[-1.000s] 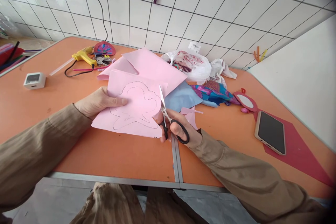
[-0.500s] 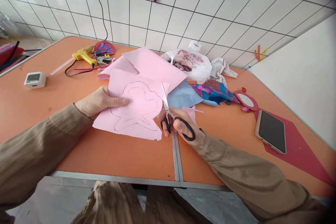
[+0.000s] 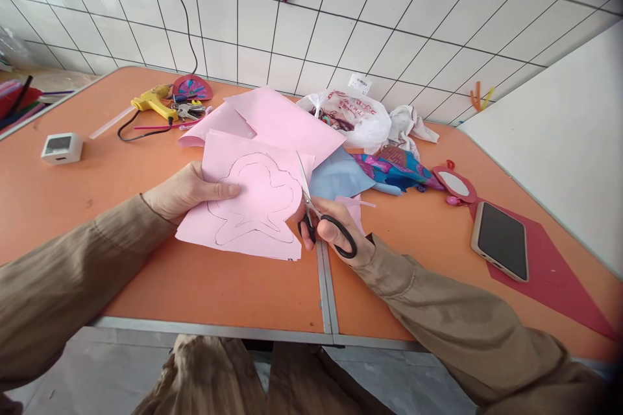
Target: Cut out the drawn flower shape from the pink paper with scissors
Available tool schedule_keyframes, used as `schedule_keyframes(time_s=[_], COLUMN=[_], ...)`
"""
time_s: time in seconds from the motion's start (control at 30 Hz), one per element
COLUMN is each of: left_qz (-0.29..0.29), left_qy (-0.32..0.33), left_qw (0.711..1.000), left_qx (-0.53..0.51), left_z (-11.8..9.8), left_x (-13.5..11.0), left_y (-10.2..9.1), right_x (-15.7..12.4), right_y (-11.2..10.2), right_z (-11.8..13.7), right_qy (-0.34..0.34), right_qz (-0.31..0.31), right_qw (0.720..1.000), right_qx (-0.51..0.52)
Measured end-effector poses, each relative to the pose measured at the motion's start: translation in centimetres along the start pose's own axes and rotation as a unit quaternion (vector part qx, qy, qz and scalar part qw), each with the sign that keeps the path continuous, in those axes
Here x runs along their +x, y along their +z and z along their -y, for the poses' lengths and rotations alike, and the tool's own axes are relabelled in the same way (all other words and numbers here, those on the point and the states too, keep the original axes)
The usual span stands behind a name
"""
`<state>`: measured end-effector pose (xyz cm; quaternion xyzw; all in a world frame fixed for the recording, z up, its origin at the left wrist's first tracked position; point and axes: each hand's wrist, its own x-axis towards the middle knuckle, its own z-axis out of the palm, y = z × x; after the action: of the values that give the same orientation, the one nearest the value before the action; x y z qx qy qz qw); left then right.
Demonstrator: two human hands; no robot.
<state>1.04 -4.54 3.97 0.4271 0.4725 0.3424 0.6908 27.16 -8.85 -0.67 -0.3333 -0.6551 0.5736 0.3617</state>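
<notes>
My left hand (image 3: 192,191) pinches the left side of a pink sheet (image 3: 257,201), thumb on top and fingers underneath. A rounded outline is drawn on the sheet in dark line, and its right edge is partly cut along a curve. In my right hand (image 3: 335,227) are scissors (image 3: 308,202) with black handles, fingers through the loops. The blades point up and away at the sheet's right edge, one in front of the paper. More pink sheet material (image 3: 287,123) lies behind, over a light blue sheet (image 3: 341,175).
At the back left lie a yellow glue gun (image 3: 154,102), keys (image 3: 189,110) and a white box-shaped device (image 3: 62,148). A plastic bag (image 3: 360,120) and patterned blue cloth (image 3: 394,168) are at the back. On the right, a phone (image 3: 501,240) rests on a red sheet (image 3: 549,272).
The scissor handles have drawn slightly closer together, and the blades have narrowed at the sheet's right edge. My left hand keeps its hold, with the sheet shifted very slightly.
</notes>
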Motion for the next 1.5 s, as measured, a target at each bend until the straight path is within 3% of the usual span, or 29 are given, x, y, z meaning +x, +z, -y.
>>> schedule_keyframes(time_s=[1.07, 1.5], left_qz=[0.005, -0.008], left_qy=[-0.006, -0.021], left_qw=[1.0, 0.999], left_qx=[-0.007, 0.036], left_z=[-0.06, -0.35], left_x=[0.1, 0.26], left_y=[-0.05, -0.62], right_x=[0.0, 0.0], right_y=[-0.06, -0.11], right_z=[0.13, 0.11], right_qy=[0.016, 0.03], right_qz=[-0.011, -0.002], right_qw=[1.0, 1.0], right_qx=[0.0, -0.005])
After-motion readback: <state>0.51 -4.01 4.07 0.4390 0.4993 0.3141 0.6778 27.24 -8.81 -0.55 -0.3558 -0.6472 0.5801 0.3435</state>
